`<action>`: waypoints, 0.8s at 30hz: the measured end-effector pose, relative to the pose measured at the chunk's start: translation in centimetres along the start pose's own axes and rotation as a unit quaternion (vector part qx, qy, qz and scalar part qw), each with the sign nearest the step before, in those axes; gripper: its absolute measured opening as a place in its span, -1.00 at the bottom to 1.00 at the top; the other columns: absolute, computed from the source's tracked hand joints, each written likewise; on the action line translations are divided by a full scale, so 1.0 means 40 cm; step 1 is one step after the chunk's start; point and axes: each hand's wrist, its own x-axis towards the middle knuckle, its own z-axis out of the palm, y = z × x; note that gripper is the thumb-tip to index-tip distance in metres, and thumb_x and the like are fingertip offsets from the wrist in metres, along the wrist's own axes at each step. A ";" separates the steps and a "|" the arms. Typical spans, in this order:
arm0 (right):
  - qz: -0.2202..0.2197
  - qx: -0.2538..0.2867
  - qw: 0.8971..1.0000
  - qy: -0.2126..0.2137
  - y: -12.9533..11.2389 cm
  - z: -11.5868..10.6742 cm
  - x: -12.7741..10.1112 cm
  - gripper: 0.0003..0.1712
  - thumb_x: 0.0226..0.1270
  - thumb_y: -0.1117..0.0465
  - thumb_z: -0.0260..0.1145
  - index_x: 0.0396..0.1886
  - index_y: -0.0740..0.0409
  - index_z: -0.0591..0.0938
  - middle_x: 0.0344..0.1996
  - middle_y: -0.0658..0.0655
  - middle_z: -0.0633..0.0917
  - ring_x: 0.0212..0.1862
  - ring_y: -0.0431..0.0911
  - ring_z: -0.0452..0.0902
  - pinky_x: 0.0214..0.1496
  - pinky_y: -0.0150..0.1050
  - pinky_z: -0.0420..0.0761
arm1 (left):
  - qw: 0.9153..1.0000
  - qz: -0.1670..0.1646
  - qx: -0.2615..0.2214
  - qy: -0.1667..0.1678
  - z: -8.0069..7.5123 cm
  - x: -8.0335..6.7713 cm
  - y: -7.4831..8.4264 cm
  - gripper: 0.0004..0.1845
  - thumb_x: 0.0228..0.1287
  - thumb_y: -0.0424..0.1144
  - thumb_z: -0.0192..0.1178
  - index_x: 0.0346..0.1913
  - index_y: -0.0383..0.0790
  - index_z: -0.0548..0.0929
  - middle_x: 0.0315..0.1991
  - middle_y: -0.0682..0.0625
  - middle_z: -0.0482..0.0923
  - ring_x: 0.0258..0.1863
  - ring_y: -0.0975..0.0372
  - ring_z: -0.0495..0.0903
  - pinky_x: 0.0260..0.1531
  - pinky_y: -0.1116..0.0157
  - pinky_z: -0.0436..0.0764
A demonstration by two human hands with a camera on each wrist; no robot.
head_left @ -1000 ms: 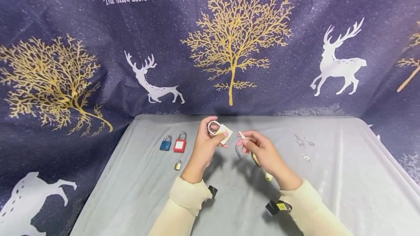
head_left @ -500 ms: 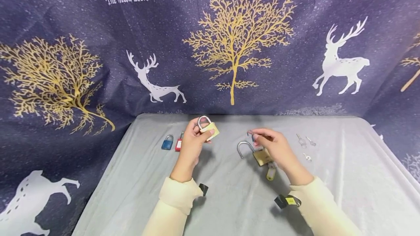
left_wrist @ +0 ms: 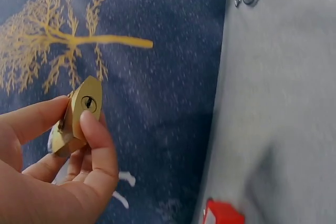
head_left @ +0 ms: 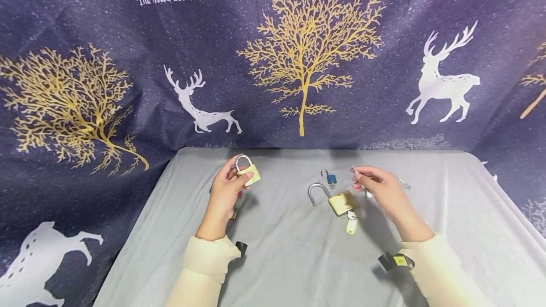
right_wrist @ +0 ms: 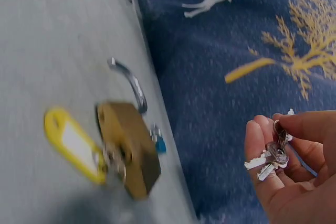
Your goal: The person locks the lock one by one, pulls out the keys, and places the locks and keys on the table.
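My left hand [head_left: 226, 186] grips a brass padlock [head_left: 252, 174] above the left part of the table, its steel shackle upward. The left wrist view shows the keyhole face of this brass padlock [left_wrist: 86, 100] beside the thumb. Over on the right, my right hand [head_left: 379, 186] pinches a ring with several silver keys [right_wrist: 270, 158] that hang against the fingers. Nearest to that hand lie a small blue padlock [head_left: 332, 179] with its shackle released and a large brass padlock [head_left: 342, 203], also unlatched. A key with a yellow tag [head_left: 351, 227] sits at the large padlock's keyhole.
A red padlock [left_wrist: 224, 213] is on the cloth near my left hand, mostly hidden in the head view. A small brass padlock [head_left: 234, 213] shows partly behind the left wrist. One loose key [head_left: 404, 184] lies beyond my right hand. A patterned curtain [head_left: 273, 60] hangs behind the table.
My hands have moved apart: the left one leftward with the brass padlock, the right one rightward with the keys. The large brass padlock and small blue padlock have come into full view.
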 end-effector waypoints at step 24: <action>0.065 -0.078 0.994 0.043 0.077 -0.185 -0.042 -0.41 0.52 0.15 0.23 0.30 0.54 0.43 -0.38 -0.39 0.72 -0.29 -0.36 0.71 -0.23 -0.32 0.75 | 0.986 -0.066 0.143 0.061 -0.203 -0.036 -0.055 -0.34 0.32 -0.46 0.24 0.47 -0.31 0.33 -0.23 0.13 0.53 -0.39 0.46 0.52 -0.36 0.44 0.59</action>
